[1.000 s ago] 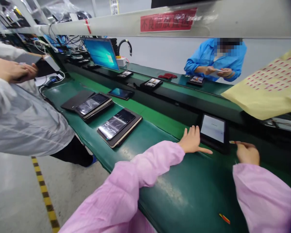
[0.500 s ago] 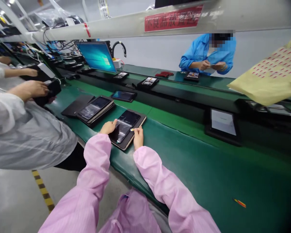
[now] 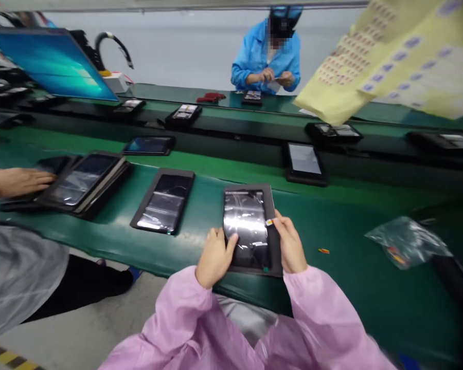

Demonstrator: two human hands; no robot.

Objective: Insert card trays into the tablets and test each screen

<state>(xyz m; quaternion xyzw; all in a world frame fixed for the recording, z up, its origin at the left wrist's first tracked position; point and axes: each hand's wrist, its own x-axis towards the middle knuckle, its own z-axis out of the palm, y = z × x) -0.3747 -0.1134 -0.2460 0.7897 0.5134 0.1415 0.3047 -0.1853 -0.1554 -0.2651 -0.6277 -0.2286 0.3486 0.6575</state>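
In front of me lies a tablet-like panel with a glossy film-covered screen [image 3: 247,226] on a dark grey cover. My left hand [image 3: 215,256] is closed on its left edge, thumb on the screen and other fingers curled by the side. My right hand [image 3: 290,244] is at the cover's right edge, pinching a small white, yellow and red strip [image 3: 270,222] above the screen's border. On the mat to the right lies a similar small yellow-red strip [image 3: 323,251]. A second film-covered panel [image 3: 165,201] lies flat to the left, apart from the one I hold.
Farther left is a stack of similar panels [image 3: 85,177], beside a co-worker's hand [image 3: 25,181]. A clear plastic bag [image 3: 407,241] lies at the right. Beyond the green mat stand several devices and a monitor [image 3: 57,61]. Yellow sheets [image 3: 343,67] hang at upper right.
My view has turned to the right. Both hands have moved right with a panel, and another panel now lies separately to its left. The small strip is still in my right fingers.
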